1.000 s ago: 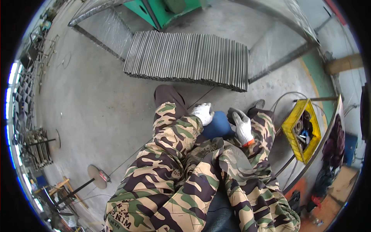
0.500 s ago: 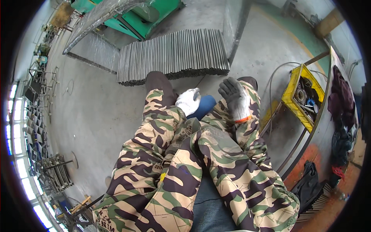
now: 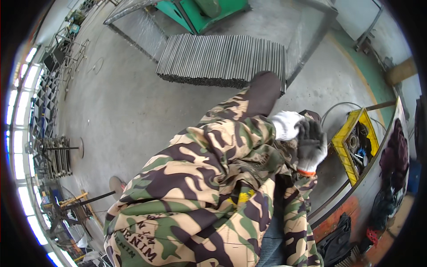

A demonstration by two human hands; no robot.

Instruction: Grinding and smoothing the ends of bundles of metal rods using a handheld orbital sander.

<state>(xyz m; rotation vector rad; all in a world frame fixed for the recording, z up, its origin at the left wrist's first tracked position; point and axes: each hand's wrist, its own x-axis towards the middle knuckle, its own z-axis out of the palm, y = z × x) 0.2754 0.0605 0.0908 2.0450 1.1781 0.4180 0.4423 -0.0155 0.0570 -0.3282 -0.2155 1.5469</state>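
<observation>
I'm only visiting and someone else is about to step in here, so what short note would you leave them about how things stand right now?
Left hand: white work glove, held close in front of the body, fingers curled; nothing visibly held.
Right hand: grey glove with an orange cuff, right beside the left, touching or nearly so; whether it grips anything cannot be told.
Nearby: a row of metal rods lies on the concrete floor ahead, untouched. A yellow crate of tools and parts stands to the right.
Done: nothing picked up.
Left: the rods have yet to be handled, as far as can be seen.
</observation>
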